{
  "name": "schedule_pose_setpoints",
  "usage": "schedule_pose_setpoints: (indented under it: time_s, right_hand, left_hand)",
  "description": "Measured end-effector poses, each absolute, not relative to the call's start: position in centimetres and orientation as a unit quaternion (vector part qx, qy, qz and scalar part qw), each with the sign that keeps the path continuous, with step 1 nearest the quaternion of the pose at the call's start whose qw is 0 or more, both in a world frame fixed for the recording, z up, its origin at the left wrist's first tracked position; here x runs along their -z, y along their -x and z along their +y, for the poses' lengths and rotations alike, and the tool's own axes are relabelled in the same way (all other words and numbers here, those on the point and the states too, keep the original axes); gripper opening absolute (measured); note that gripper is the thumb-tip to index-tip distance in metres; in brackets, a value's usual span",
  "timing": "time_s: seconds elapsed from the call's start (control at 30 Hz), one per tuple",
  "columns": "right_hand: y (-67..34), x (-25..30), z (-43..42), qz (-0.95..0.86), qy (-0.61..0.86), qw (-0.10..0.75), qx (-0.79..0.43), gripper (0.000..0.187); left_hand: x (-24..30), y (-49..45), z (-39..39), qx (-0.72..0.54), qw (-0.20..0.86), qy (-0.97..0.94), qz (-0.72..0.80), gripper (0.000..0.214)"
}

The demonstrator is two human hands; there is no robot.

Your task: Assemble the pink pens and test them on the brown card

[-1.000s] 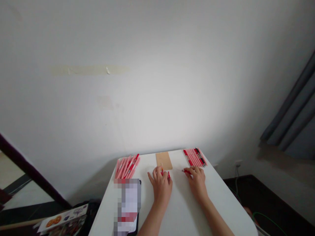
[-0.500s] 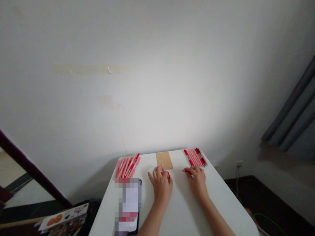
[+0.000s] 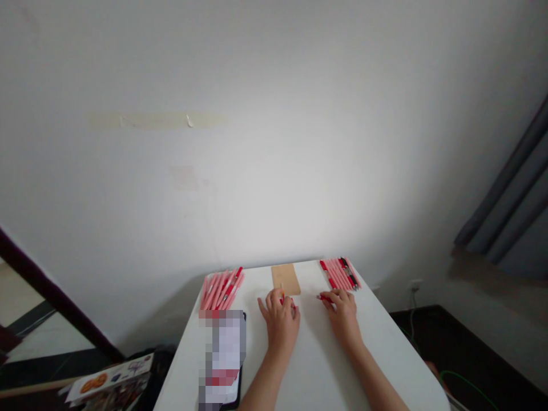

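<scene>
My left hand [image 3: 280, 321] rests on the white table [image 3: 317, 365], its fingers curled round a small red pen part [image 3: 287, 301] just in front of a tan card [image 3: 285, 278]. My right hand [image 3: 342, 315] lies a little to the right, fingers pinched on a red pen [image 3: 323, 297]. A fan of pink and red pens [image 3: 221, 290] lies at the far left of the table. Another row of pink, red and black pens [image 3: 340, 273] lies at the far right, just beyond my right hand.
A blurred-out flat object [image 3: 222, 357] on a dark pad lies at the table's left edge. Below left, a printed box [image 3: 109, 381] sits on the floor. A white wall is close behind the table. Grey curtains [image 3: 509, 200] hang at the right, with cables on the dark floor.
Both hands stay in place; the left fingers have closed slightly more over the red part. The camera has barely shifted.
</scene>
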State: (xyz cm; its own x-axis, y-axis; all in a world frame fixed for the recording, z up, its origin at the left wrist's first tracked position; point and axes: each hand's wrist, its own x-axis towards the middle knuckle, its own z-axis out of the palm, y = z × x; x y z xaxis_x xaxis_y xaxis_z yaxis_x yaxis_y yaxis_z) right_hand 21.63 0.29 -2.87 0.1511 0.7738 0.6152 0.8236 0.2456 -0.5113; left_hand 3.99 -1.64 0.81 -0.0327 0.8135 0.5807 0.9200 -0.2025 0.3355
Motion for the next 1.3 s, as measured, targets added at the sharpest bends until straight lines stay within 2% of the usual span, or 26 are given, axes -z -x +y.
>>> schedule_pose_setpoints:
  time_s: [0.13, 0.27, 0.5, 1.3]
  right_hand:
    - [-21.5, 2.7, 0.2, -0.662, 0.608, 0.439, 0.021, 0.024]
    - [-21.4, 2.4, 0.0, -0.676, 0.599, 0.428, 0.008, 0.024]
    - [-21.2, 1.8, -0.5, -0.682, 0.605, 0.411, 0.0, 0.02]
    - [-21.2, 2.3, -0.2, -0.72, 0.563, 0.406, 0.008, 0.019]
  left_hand:
    - [-0.9, -3.8, -1.5, 0.366, 0.026, 0.709, -0.602, 0.006]
    - [-0.7, -3.7, -1.3, 0.364, 0.002, 0.709, -0.604, 0.011]
    - [-0.6, -3.8, -1.3, 0.337, 0.008, 0.709, -0.62, 0.004]
    - [-0.2, -3.7, -1.1, 0.327, -0.009, 0.72, -0.612, 0.01]
